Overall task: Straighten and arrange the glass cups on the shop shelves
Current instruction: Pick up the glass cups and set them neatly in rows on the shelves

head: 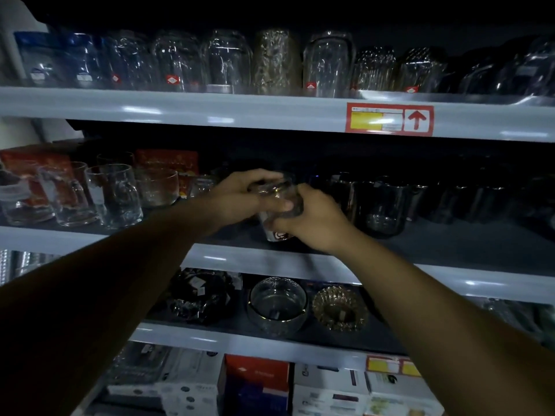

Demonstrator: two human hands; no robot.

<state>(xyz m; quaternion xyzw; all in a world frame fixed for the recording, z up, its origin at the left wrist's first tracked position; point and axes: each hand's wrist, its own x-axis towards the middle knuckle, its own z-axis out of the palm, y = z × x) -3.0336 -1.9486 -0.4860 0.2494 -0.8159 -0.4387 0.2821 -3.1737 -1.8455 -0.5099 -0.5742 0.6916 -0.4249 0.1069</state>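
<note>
A smoky glass cup point(277, 202) stands on the middle shelf point(450, 244), near its front edge. My left hand point(240, 195) grips the cup's rim and upper side from the left. From the right, my right hand point(312, 219) wraps around its body. A red label shows near the cup's base. Clear handled mugs point(115, 195) stand to the left on the same shelf, and dark glass cups point(386, 205) to the right.
The top shelf carries a row of upturned clear glasses point(226, 61) above a red price tag point(389, 119). Glass bowls point(277, 301) sit on the shelf below, with boxed goods point(258, 382) under them. Red boxes point(166, 162) stand behind the mugs.
</note>
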